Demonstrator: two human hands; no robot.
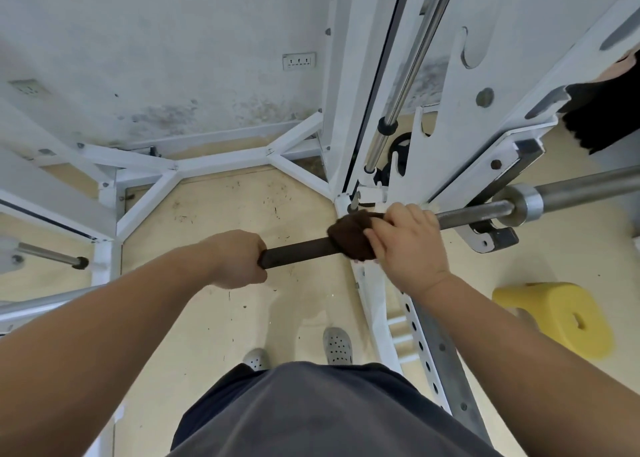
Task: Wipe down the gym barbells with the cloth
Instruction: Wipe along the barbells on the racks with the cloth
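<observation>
While a person stands over the bar (298, 250), the left hand (239, 259) is closed around it; just beside, the right hand (407, 245) clamps a brown cloth (349, 236) onto it, rack (485, 117) beyond.

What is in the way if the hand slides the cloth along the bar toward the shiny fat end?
Nothing sits on the bare barbell between the brown cloth in the right hand and the collar. The white rack's hook cradles the bar just before the collar, which could crowd the cloth there.
</observation>
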